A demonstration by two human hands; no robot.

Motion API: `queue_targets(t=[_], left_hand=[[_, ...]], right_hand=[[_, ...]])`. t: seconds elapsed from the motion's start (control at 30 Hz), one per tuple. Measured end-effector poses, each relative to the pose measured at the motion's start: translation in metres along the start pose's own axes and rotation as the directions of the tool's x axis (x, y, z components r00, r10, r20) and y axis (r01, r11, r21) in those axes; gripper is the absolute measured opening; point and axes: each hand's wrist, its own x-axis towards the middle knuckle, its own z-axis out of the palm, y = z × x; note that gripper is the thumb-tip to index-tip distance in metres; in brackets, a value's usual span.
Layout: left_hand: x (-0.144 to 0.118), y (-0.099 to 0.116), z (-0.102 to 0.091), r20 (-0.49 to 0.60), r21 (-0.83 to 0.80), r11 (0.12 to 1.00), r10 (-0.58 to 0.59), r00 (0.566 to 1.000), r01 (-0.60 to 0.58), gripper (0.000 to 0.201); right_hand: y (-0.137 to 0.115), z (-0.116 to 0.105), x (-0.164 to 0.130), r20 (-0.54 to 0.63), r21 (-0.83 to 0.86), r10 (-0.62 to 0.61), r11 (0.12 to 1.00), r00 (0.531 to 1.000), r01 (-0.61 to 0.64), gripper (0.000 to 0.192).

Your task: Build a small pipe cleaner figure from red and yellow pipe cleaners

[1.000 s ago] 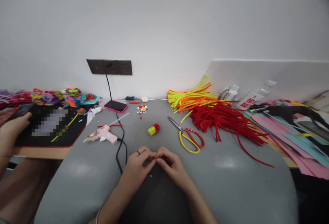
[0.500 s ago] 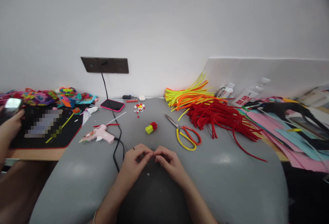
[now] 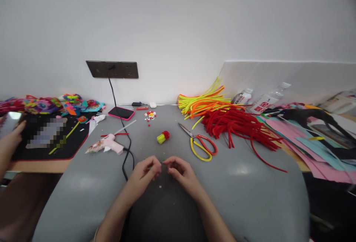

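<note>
My left hand [image 3: 144,173] and my right hand [image 3: 180,171] rest on the grey table [image 3: 244,190] near its front edge. Their fingers are curled and the pinched tips face each other with a small gap between. Nothing can be made out in either pinch. A tiny white speck [image 3: 160,187] lies on the table just below the fingertips. Beyond the hands sits a short yellow and red pipe-cleaner bundle [image 3: 163,137]. Yellow and red scissors [image 3: 201,145] lie to the right of it.
A pink glue gun [image 3: 107,145] with a black cable [image 3: 126,153] lies to the left. Behind are a pink-cased phone [image 3: 121,113] and small beads [image 3: 150,116]. Red pipe cleaners [image 3: 239,127], yellow and orange ones [image 3: 203,105], bottles [image 3: 267,103] and coloured paper [image 3: 306,138] fill the right. Another person's hand [image 3: 9,140] holds a phone at far left.
My fingertips, touching a second ago, have drawn slightly apart. The other person's hand at the left has lifted a phone. The view has shifted a little.
</note>
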Motion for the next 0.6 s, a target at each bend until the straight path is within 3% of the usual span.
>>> queue_targets(t=[0.1, 0.23, 0.37, 0.6], left_hand=[[0.001, -0.002, 0.008, 0.028, -0.088, 0.996, 0.024, 0.999, -0.021, 0.02], [0.001, -0.005, 0.016, -0.068, -0.132, 0.984, 0.114, 0.991, -0.122, 0.007], [0.0, -0.007, 0.02, -0.095, -0.124, 0.984, 0.118, 0.988, -0.129, 0.009], [-0.001, -0.006, 0.022, -0.053, -0.117, 0.979, 0.162, 0.985, -0.168, 0.014]], right_hand=[[0.0, 0.001, 0.0, 0.021, 0.0, -0.024, 1.0, 0.999, 0.024, 0.041], [0.0, -0.001, -0.001, 0.048, -0.03, -0.07, 0.997, 0.996, 0.071, 0.045], [0.003, -0.002, -0.002, 0.061, -0.028, -0.082, 0.996, 0.995, 0.084, 0.046], [-0.002, -0.001, -0.002, 0.091, 0.039, -0.044, 0.998, 0.995, 0.041, 0.05]])
